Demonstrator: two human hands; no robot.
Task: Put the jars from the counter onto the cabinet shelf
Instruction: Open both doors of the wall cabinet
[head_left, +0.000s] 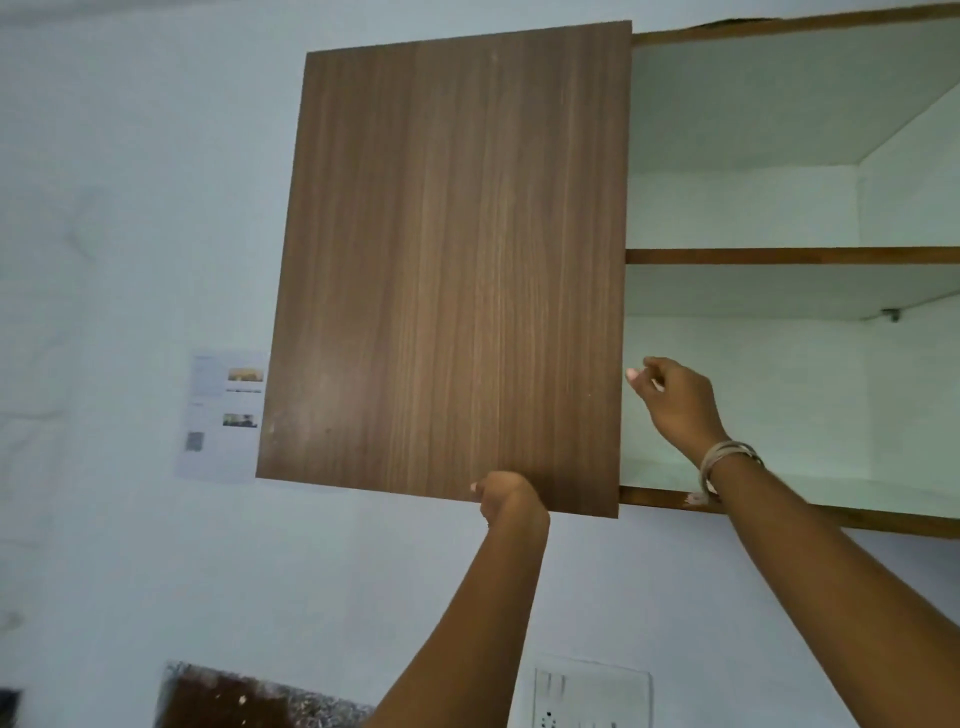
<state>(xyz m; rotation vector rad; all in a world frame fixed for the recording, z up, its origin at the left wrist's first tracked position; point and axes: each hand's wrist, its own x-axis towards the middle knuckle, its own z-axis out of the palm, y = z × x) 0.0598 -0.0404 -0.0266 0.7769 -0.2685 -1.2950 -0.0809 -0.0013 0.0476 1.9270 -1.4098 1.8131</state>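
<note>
Under the door (447, 270), left hand (506, 499) grips its edge; right hand (675, 405) seemingly loosely curled, empty.

Home kitchen: wall cabinet (779, 254), counter (234, 696).

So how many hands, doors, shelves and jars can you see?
Hands: 2, left hand on the door's bottom edge, right hand by its side edge
Doors: 1, door
Shelves: 2, middle shelf, bottom shelf
Jars: 0
Total: 5
</note>
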